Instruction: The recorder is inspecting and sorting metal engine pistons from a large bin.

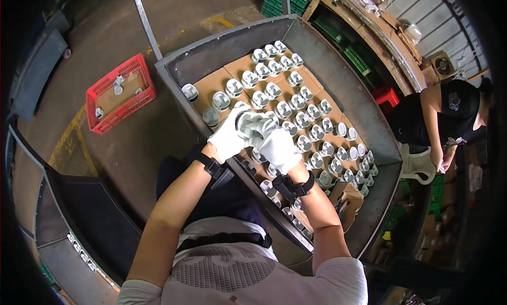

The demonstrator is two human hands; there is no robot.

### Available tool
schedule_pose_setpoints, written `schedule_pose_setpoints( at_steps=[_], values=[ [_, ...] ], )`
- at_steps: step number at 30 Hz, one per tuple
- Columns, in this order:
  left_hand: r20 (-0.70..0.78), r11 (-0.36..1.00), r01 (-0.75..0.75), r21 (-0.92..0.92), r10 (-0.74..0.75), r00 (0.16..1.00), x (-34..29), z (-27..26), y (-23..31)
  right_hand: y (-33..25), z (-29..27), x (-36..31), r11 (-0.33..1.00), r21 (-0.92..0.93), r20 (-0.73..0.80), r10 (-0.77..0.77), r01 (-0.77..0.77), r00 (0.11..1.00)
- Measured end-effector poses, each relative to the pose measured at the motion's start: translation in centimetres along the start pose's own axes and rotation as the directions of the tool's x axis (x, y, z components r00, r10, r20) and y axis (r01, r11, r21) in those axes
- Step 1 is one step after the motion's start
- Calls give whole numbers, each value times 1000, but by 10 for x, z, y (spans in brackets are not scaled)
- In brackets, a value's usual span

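My left hand (228, 139) and my right hand (277, 146), both in white gloves, meet over the near left side of a metal cart (182, 101). My left hand is closed round a metal piston (243, 120), of which only part shows between the gloves. The fingers of my right hand are curled against the same piston, and their tips are hidden. Several silvery pistons (260, 99) stand in loose rows on brown cardboard (311, 83) lining the cart, around and beneath my hands. Black straps with small devices circle both my wrists.
A red plastic crate (95, 101) with a few pistons lies on the floor at left. An opened cardboard box (348, 199) sits in the cart's near right corner. Another person (443, 115) sits at right by a white plastic chair (417, 165). A workbench (364, 30) stands far right.
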State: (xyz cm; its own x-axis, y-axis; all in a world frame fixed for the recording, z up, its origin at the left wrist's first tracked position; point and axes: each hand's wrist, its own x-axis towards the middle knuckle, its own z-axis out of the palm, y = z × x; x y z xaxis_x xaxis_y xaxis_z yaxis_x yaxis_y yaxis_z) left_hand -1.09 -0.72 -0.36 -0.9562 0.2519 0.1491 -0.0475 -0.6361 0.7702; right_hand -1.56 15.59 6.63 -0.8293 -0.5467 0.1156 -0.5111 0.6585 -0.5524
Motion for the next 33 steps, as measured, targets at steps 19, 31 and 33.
schedule_pose_setpoints(
  at_steps=[19, 31, 33],
  values=[
    [45, 923, 82, 376, -107, 993, 5, 11, 13, -1, -13, 10, 918, 295, 211, 209, -266, 955],
    [-66, 920, 365, -140, -377, 924, 4, 22, 20, 87, 13, 10, 892, 429, 55, 129, -140, 990],
    [-167, 957, 250, -147, -273, 947, -9, -8, -1, 106, 12, 22, 920, 360, 46, 150, -156, 988]
  ],
)
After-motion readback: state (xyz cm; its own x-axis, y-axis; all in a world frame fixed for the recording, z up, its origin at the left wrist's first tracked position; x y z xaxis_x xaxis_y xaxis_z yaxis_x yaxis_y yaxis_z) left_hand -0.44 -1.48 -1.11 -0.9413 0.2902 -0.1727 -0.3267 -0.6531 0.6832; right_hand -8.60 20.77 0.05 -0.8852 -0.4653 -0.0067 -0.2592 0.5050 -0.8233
